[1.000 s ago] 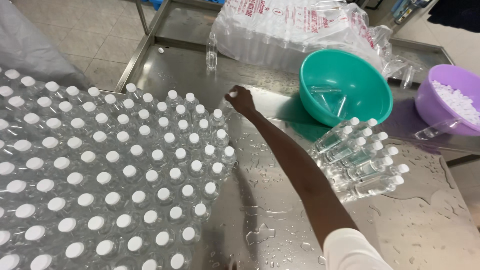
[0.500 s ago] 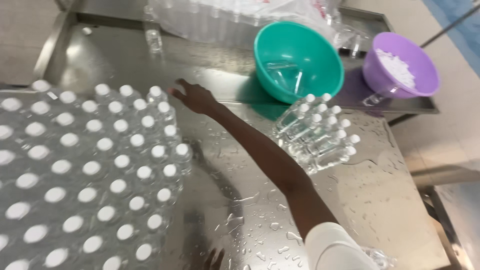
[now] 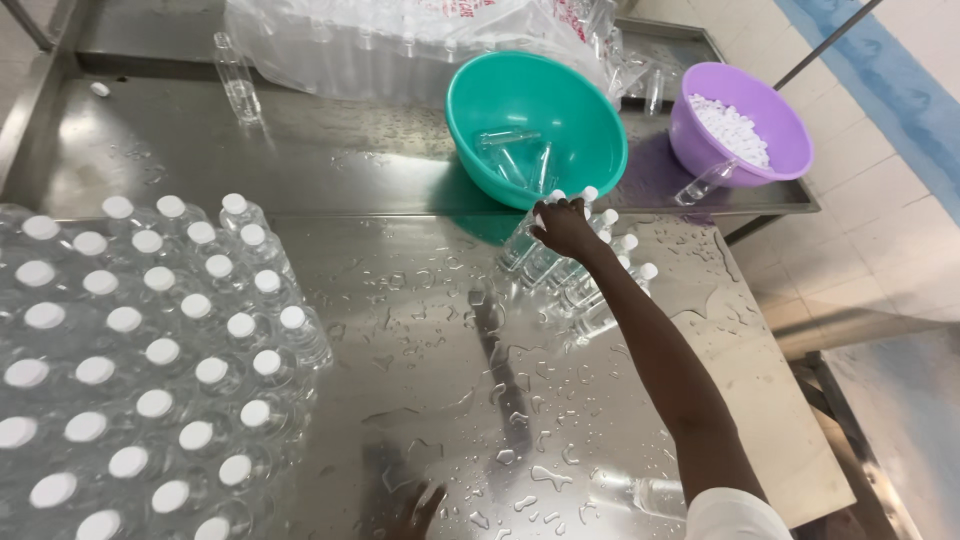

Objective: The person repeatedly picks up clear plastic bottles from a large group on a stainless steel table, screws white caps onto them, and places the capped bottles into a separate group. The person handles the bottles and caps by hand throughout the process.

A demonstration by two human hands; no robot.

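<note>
The person is leaning over a wet steel table (image 3: 420, 340), and near the bottom edge of the view something dark and blurred is showing that may be the left hand (image 3: 415, 510); whether its fingers are spread or closed cannot be told. To the left of it, capped bottles standing upright (image 3: 150, 370) are filling the near corner in tight rows.

Farther out, the right hand (image 3: 565, 228) is reaching across to a small heap of lying bottles (image 3: 590, 280), and its fingers (image 3: 548, 215) are curling narrowly over the cap end of the topmost one; whether they are gripping it or only touching it is unclear. The heap is lying just under and to the right of those fingers, caps pointing away.

In judgement, the risk is slip: water is beading everywhere, the bottles are round and stacked loosely, so pulling one could be setting the others rolling toward the right edge, which is near. A sweeping forearm could also be knocking the standing rows.

Open room is lying left of the fingers, a broad bare stretch of steel. Beyond them, a teal bowl (image 3: 600, 160) with a few bottles inside is sitting almost touching, a purple bowl (image 3: 780, 170) of white caps to its right, and bagged bottles (image 3: 400, 40) are crowding the far rim.
</note>
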